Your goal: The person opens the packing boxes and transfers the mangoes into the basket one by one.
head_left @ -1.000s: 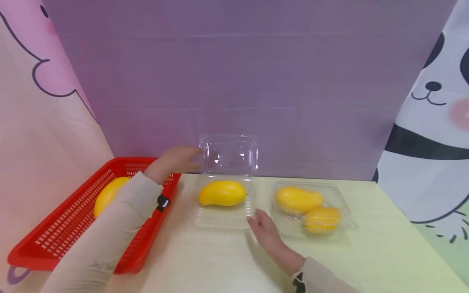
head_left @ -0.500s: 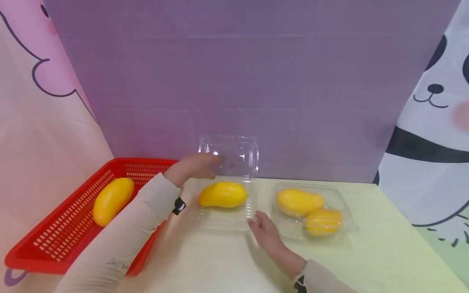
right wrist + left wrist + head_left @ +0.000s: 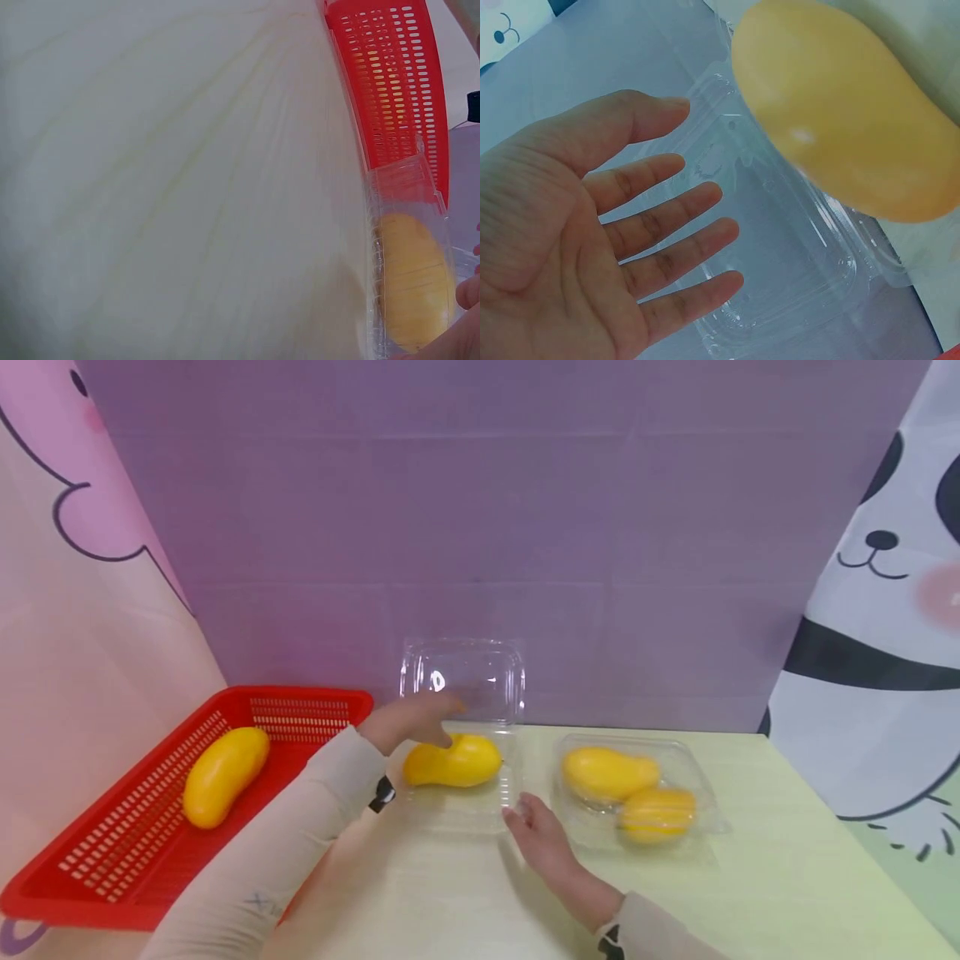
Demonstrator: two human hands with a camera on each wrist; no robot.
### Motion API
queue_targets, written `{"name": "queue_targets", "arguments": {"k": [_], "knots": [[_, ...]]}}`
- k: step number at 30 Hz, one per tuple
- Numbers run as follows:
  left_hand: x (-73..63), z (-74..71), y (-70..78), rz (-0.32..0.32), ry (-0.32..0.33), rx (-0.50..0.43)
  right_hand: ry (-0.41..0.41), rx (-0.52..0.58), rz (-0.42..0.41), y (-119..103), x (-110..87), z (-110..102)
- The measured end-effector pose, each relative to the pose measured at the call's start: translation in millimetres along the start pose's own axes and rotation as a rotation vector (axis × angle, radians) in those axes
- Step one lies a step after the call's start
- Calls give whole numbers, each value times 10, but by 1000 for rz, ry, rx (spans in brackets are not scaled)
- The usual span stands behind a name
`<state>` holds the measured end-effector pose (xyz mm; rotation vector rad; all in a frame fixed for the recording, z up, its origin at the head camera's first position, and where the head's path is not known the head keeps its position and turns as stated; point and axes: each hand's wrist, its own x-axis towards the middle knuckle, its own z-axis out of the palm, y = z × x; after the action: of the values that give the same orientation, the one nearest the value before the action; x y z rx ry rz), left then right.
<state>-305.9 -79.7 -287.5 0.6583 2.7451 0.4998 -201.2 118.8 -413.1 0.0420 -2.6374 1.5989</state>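
Note:
A yellow mango (image 3: 452, 762) lies in the base of a clear plastic clamshell container (image 3: 461, 817), whose lid (image 3: 495, 681) stands raised behind it. My left hand (image 3: 412, 720) reaches over the container's left side in front of the lid, overlapping the mango's top in the head view. In the left wrist view its fingers (image 3: 667, 244) are spread and nearly straight, with nothing in them; the lid is behind them. My right hand (image 3: 543, 839) holds the container's front right corner between thumb and fingers. The right wrist view shows only part of that hand, beside the mango.
At left stands a red perforated basket (image 3: 97, 910) holding another mango (image 3: 225, 777). To the right is a second clear clamshell container (image 3: 708, 797), closed over two mangoes (image 3: 611, 772). A purple backdrop (image 3: 480, 527) rises behind the pale tabletop (image 3: 787, 852).
My left hand has moved right from the basket's far end to over the container with the mango. The right hand stays at the container's corner.

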Motion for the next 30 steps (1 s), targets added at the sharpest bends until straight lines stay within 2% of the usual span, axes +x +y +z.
{"name": "queue_targets", "arguments": {"k": [8,13,17,30], "knots": [[0,47,-2,21,-19,15,-3,5,16,-2,2,9],[-9,93,-24,13,-36,-22,-7,-5,23,7,-6,27],[6,120,-33,2,-24,-17,-5,-7,6,9,5,47],[121,235,-61,1,-19,83,-7,0,3,11,3,23]]}}
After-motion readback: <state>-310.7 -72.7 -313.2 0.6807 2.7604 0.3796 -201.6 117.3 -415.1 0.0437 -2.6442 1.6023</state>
